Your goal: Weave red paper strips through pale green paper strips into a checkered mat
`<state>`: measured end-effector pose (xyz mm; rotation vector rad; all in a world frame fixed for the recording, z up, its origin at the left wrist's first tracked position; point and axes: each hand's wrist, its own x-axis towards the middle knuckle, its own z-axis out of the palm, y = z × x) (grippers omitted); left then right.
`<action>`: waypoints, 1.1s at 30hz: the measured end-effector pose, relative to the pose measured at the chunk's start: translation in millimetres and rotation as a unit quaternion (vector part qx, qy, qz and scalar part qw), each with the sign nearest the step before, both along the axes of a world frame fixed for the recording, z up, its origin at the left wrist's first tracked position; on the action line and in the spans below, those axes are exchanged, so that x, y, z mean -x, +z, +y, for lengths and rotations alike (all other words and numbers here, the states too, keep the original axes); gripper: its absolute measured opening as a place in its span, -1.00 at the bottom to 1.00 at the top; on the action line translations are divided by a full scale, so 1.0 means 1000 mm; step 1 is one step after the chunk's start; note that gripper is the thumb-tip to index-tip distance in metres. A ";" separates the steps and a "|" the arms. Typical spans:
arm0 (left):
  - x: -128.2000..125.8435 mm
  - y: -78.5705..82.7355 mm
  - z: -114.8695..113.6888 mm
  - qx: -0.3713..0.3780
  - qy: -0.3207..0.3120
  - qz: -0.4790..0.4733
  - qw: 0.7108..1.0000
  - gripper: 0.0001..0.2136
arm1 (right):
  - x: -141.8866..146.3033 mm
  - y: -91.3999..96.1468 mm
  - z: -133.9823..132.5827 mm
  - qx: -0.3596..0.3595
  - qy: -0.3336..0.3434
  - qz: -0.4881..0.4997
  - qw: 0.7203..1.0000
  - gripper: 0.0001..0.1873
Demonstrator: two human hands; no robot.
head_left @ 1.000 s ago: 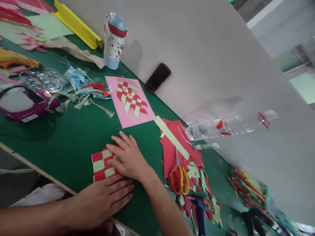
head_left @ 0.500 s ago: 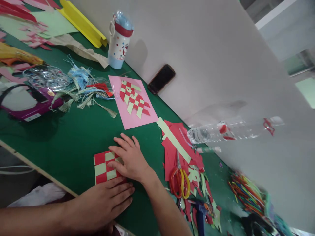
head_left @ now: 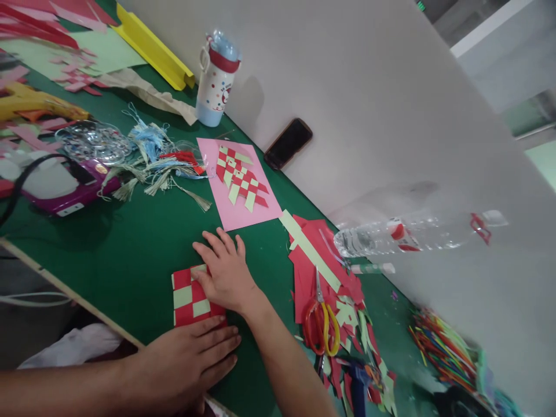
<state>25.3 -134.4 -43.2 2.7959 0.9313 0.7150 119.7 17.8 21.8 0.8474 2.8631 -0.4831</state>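
A square of red and pale green paper strips woven in a checker pattern lies flat on the green table. My left hand reaches in from the left and rests flat over its lower edge, fingers stretched out and close together. Over its upper right part lies my right hand, palm down with fingers spread. The right thumb touches the weave, while the fingertips reach past its upper edge. Both palms hide part of the square. Above the hands, a pink card bears a woven red and green fish shape.
Red paper sheets and scissors lie right of my right arm, near a blue-handled tool. Tassels and a purple device are at left. A cup, phone and plastic bottle are along the wall side.
The view has shifted slightly, moving the scene right and down. My right hand has slid a little upward over the woven square, its fingers more spread. My left hand stays at the lower edge.
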 end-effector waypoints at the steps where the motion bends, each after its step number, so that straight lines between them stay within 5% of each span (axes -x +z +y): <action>1: 0.000 0.001 0.001 -0.007 0.000 0.002 1.000 -0.54 | 0.000 0.001 0.000 -0.002 -0.001 -0.003 1.000 -0.45; 10: -0.003 -0.002 -0.002 0.030 0.013 -0.011 0.999 -0.50 | 0.020 0.011 -0.017 -0.009 0.049 0.022 0.999 -0.34; 17: -0.004 0.001 -0.003 0.034 0.011 0.000 0.999 -0.53 | 0.031 0.007 -0.012 0.004 0.022 0.031 0.999 -0.33; 25: 0.003 0.015 -0.004 -0.026 0.022 -0.013 0.999 -0.60 | -0.050 0.005 -0.002 -0.034 -0.050 0.113 0.992 -0.50; 29: 0.000 0.005 -0.012 -0.006 0.009 0.009 1.000 -0.47 | -0.079 -0.005 -0.017 -0.074 -0.016 0.018 0.997 -0.47; 33: -0.003 -0.008 -0.019 0.012 0.015 0.020 1.000 -0.37 | -0.077 -0.011 -0.022 -0.071 0.017 -0.050 0.996 -0.44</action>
